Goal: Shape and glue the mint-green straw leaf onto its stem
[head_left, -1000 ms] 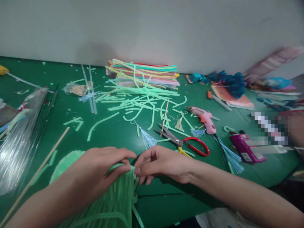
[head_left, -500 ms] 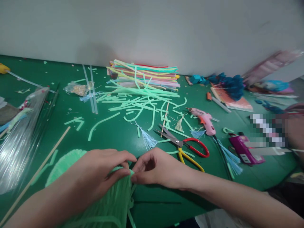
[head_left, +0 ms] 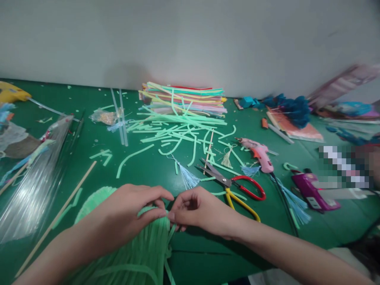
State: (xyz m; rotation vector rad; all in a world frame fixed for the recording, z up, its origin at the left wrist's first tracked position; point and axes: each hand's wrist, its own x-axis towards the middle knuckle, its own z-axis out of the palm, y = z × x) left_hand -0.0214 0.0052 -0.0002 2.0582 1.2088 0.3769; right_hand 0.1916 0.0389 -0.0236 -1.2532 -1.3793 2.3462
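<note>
A fan of pale green strips [head_left: 139,253] lies on the green table [head_left: 208,261] at the near edge. My left hand [head_left: 130,211] rests over its top, thumb and fingers pinching the gathered strips. My right hand [head_left: 198,208] meets it from the right, fingertips closed on the same bunched end. Both hands touch at the pinch point, and much of the fan is hidden under my left forearm.
Red-and-yellow scissors [head_left: 234,186] lie just beyond my right hand, with a blue tassel [head_left: 188,178], a pink glue gun [head_left: 259,152] and a purple glue gun [head_left: 311,190]. Loose green strips [head_left: 175,132] and a coloured stack [head_left: 184,99] sit farther back. Clear plastic sleeves [head_left: 35,178] and a wooden stick [head_left: 59,213] lie left.
The view has shifted slightly, so the table items sit lower and to the right. Both hands keep their pinch on the green strips with small finger shifts.
</note>
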